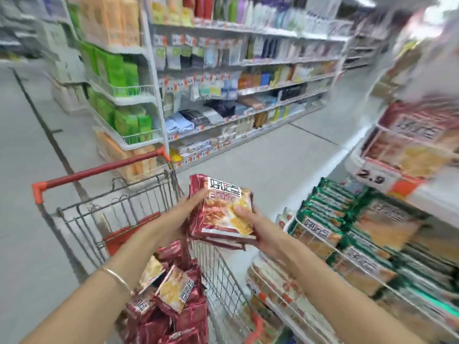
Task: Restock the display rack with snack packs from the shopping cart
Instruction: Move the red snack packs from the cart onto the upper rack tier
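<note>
Close under the camera, loose red snack packs [171, 291] lie in a heap inside the wire shopping cart [223, 276]. Above the cart, both hands hold one stack of red packs [218, 212] between them. The left hand [181, 217] holds its left edge with the fingers on top, and the right hand [250, 219] holds the right side with the thumb pressed on the top pack. Just to the right stands the display rack [432, 197], with green packs [330, 202] on a lower shelf and blurred upper red packs [417, 130] higher. Farther away, across the aisle, long shelves [248, 100] carry other goods.
</note>
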Available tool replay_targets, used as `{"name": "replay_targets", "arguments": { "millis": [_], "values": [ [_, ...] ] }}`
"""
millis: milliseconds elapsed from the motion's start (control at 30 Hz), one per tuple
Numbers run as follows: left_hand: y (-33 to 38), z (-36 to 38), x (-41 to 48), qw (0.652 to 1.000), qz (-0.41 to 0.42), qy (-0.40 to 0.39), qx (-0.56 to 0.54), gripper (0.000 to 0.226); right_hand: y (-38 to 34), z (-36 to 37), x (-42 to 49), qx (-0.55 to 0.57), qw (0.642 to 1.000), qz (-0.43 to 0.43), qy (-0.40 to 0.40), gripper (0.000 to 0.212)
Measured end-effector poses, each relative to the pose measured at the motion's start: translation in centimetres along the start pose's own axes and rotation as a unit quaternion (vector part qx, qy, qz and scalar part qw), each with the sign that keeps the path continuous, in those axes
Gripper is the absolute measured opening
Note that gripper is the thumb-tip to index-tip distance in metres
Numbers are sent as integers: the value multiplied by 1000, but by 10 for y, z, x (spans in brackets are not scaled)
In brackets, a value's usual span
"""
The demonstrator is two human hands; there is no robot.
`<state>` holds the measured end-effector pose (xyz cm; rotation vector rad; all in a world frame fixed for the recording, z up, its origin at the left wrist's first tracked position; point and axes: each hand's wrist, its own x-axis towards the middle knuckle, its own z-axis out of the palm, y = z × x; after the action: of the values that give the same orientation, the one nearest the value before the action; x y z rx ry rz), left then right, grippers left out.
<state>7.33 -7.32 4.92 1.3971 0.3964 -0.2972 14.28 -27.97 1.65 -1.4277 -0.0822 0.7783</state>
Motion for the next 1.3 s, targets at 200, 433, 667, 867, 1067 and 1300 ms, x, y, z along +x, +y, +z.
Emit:
{"name": "replay_targets", "arguments": {
  "millis": [200, 433, 667, 867, 1067, 1300],
  "values": [
    [77, 117, 0, 983, 124, -122, 52, 44, -69, -63, -103, -79, 968, -124, 204, 118],
    [161, 264, 5, 950, 225, -184, 110, 21, -162, -147, -213, -236, 857, -242, 390, 139],
    [219, 361, 39, 951, 207, -222, 63, 32, -233, -233, -236, -287, 808, -280, 432, 125],
    [226, 382, 82, 959, 209, -171, 83, 35, -243, -272, -206, -311, 811, -287, 403, 114],
    [238, 379, 98, 946, 257, -136, 143, 51, -228, -291, -175, -337, 801, -248, 429, 111],
    [252, 364, 105, 949, 223, -219, 31, 48, -232, -292, -189, -238, 862, -253, 370, 67]
  ]
}}
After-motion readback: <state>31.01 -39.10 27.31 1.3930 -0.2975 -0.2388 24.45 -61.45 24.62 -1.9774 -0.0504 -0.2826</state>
